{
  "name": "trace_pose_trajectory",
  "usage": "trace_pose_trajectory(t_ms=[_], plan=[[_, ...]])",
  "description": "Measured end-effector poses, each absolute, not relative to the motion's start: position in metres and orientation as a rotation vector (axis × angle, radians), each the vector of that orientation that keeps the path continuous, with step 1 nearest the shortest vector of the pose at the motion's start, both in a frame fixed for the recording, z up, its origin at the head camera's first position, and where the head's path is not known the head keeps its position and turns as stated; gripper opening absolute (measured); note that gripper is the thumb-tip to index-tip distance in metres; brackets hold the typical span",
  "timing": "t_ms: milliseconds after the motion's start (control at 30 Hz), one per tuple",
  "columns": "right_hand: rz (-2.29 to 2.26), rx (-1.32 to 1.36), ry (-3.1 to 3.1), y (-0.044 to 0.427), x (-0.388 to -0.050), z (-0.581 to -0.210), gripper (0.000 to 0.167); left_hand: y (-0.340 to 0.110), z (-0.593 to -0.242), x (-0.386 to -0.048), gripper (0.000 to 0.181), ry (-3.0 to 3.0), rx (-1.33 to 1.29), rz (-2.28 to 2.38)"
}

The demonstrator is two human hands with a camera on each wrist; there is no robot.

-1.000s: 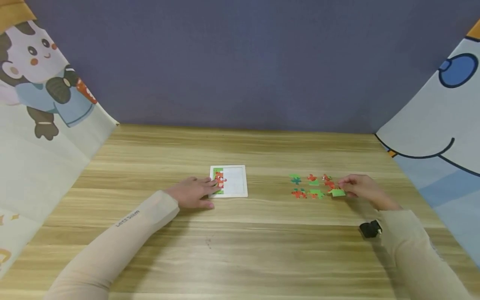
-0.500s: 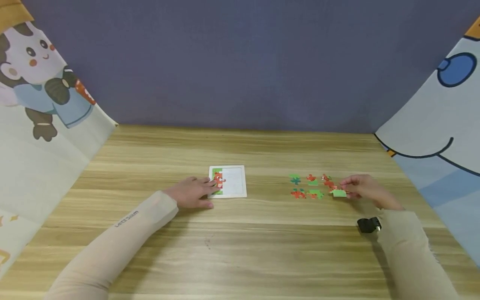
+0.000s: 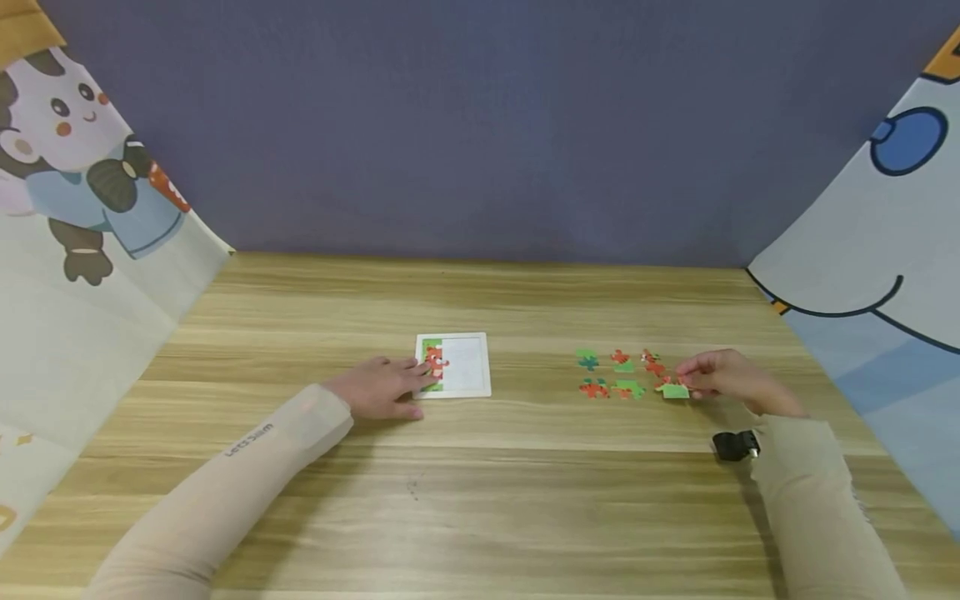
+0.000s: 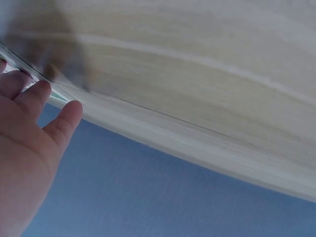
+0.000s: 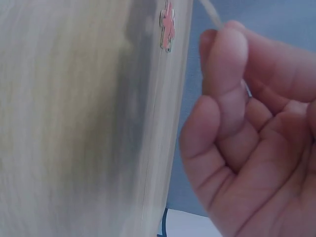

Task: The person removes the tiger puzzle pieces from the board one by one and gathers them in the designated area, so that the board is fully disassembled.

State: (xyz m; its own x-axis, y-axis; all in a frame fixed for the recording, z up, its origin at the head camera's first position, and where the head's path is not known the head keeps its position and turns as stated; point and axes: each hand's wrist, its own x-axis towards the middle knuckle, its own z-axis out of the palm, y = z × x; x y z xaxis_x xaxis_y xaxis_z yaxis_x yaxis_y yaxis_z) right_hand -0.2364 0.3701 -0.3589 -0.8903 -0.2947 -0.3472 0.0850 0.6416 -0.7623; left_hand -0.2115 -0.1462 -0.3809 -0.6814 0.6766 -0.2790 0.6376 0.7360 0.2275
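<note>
Across the wooden table (image 3: 480, 508), my left hand (image 3: 377, 388) lies with fingers extended, well apart from my right hand (image 3: 731, 379). Partly under the left one sits the white puzzle tray (image 3: 467, 363), filled along its left side; farther right lie loose puzzle pieces (image 3: 594, 389), and at their near right corner my right fingertips pinch a green-and-red piece (image 3: 676, 392).

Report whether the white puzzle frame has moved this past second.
No: in the head view, the white puzzle frame keeps its place against the dark table smudge.
</note>
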Motion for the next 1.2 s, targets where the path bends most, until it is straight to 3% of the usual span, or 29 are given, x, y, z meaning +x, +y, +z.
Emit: trace_pose_trajectory(t_ms=[267,1200], plan=[[-1.119,-0.232,2.386,0.368,-0.240,-0.364,0.041,-0.146,-0.379,-0.208,0.063,2.593,1.005,0.151],[-1.055,-0.275,2.410,0.361,-0.246,-0.368,0.037,-0.149,-0.380,-0.212,0.060,2.590,1.025,0.191]])
